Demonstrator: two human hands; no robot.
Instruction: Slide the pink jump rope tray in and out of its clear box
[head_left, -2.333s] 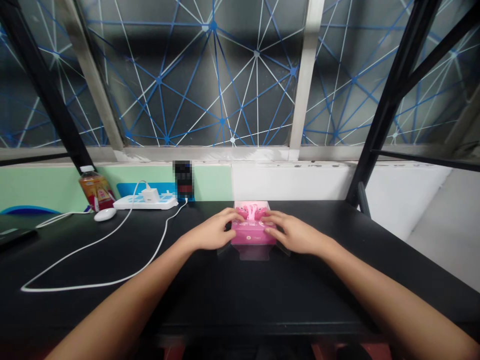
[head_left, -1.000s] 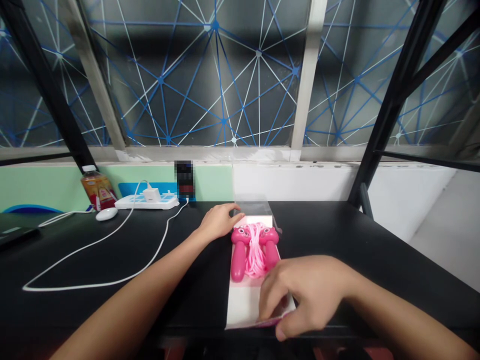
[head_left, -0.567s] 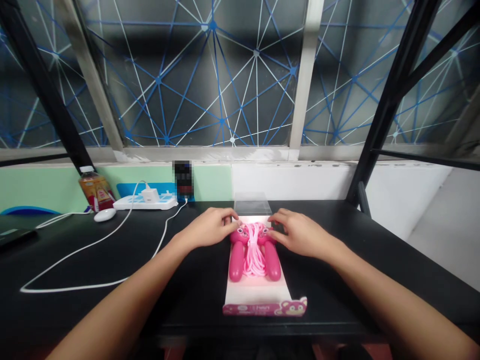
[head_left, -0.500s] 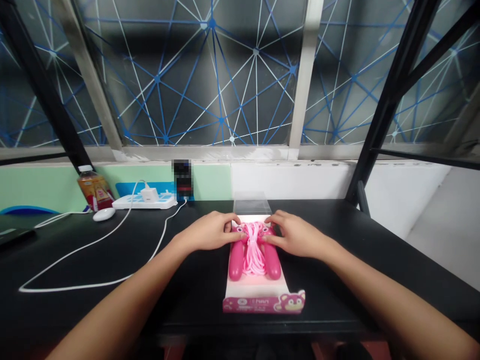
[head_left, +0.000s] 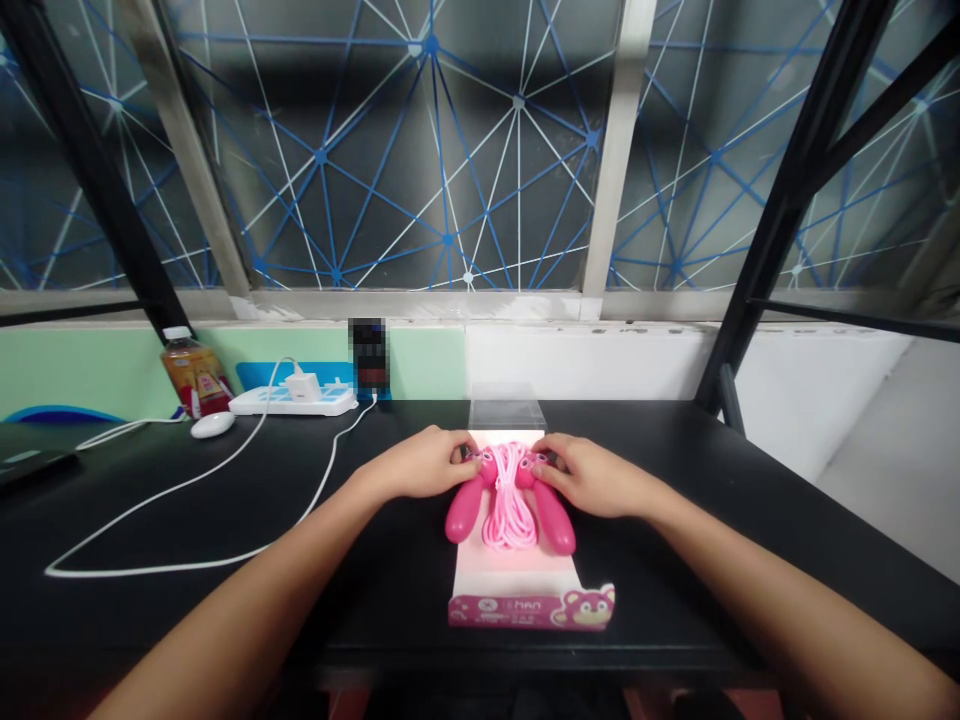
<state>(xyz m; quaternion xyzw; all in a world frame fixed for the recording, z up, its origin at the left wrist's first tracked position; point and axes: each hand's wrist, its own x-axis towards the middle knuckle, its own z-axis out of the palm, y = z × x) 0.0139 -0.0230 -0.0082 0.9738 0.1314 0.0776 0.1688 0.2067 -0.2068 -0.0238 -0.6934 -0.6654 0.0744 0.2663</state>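
The left hand (head_left: 424, 464) and right hand (head_left: 596, 477) grip narrowly around the tops of the pink jump rope (head_left: 508, 510), lying on a card (head_left: 517, 590) on the desk (head_left: 390, 620) — an uneven pull could slide the handles, spilling the loose cord.

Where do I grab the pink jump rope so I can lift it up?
Grip the fat pink body of the left handle or right handle, coming from above and its outer side, fingers wrapped around. Each is thick and rounded, and they splay apart, so the outer side looks free. Skip the pink rope: it's a loose, tangly bundle between them.
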